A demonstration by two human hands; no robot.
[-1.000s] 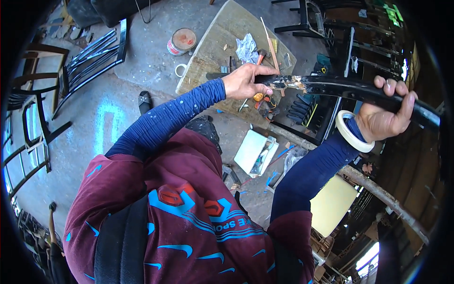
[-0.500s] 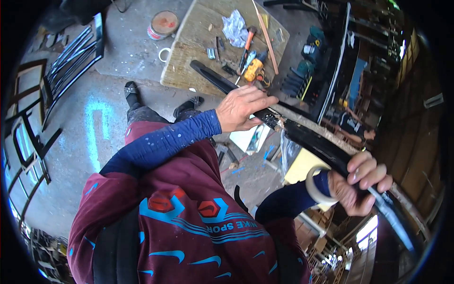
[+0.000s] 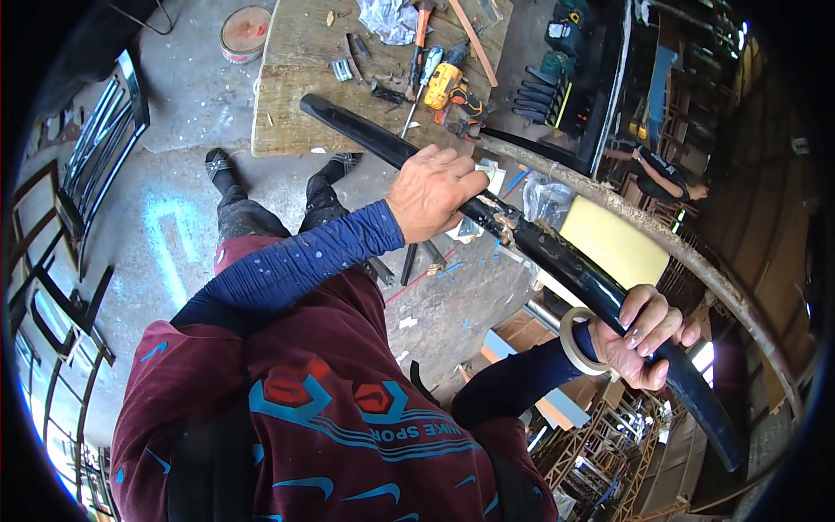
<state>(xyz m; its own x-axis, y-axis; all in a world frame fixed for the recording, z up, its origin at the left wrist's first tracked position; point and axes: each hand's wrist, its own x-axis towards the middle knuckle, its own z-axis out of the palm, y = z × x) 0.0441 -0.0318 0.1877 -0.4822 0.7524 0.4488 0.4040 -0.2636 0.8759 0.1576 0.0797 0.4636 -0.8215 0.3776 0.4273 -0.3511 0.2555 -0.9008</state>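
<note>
Across the view runs a long, curved black-painted wooden piece (image 3: 568, 265), with bare, chipped wood near its middle. My left hand (image 3: 435, 191) has closed fingers round it just left of that chipped part. My right hand (image 3: 644, 335) grips it toward its lower right end. A cream tape roll (image 3: 577, 346) hangs round my right wrist. The piece's far left end lies over the worn plywood board (image 3: 287, 43), where a yellow drill (image 3: 445, 83), an orange-handled tool (image 3: 420, 26) and a thin wood strip (image 3: 474, 43) lie.
Black chair frames (image 3: 109, 139) stand at the left. A paint can (image 3: 245, 35) is beyond the board. A rough pole (image 3: 696, 261) runs along the right, behind a cream panel (image 3: 611, 230). A person in dark clothing (image 3: 661, 174) is at the far right. My feet (image 3: 222, 165) are on the concrete floor.
Both hands have swung the black piece from nearly level to a steep diagonal, its right end lower. My right hand has moved down and toward the middle.
</note>
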